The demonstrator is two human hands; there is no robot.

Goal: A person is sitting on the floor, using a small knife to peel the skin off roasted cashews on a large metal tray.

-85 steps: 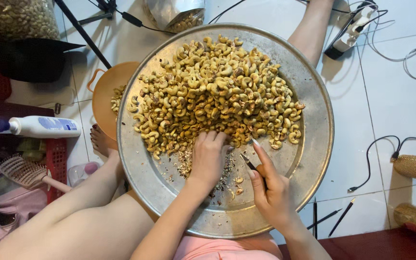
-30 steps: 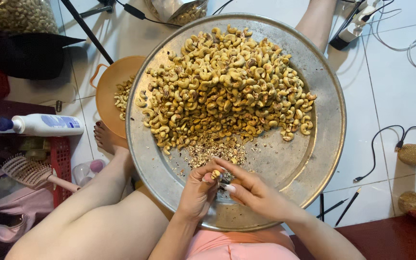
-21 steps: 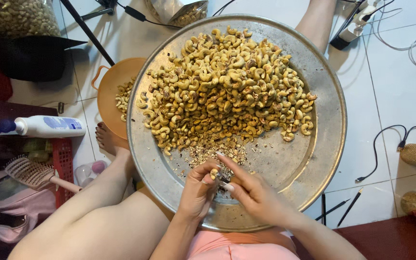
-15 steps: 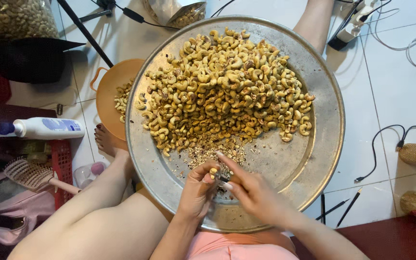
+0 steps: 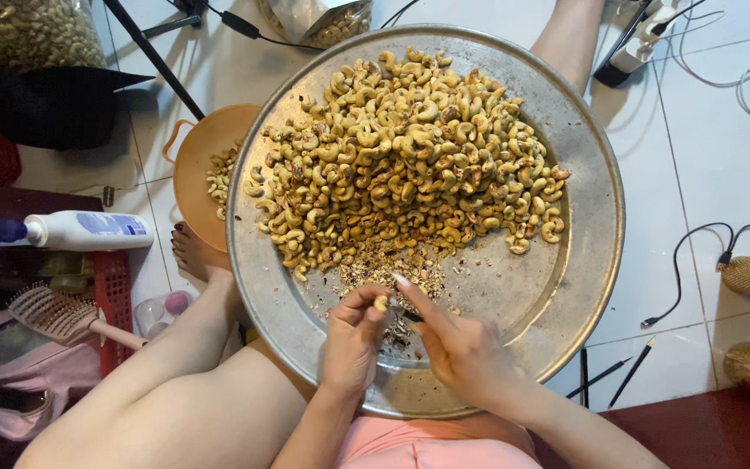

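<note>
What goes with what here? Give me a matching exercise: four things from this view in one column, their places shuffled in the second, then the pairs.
Things:
1. single pale cashew nut
2. round grey metal tray
3. orange plastic bowl
4. white squeeze bottle with blue cap

Places:
A. lying on its side at the left edge
B. partly tucked under the tray's left rim
C. pinched in the left hand
D. resting across the person's legs

Pairs: 1-C, 2-D, 3-B, 4-A

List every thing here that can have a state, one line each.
left hand: pinching one cashew at its fingertips
right hand: closed on a small dark tool, over the scraps
metal tray: heaped with cashews, husk scraps near the hands
orange bowl: partly under the tray, a few cashews inside
white bottle: lying on its side, capped
</note>
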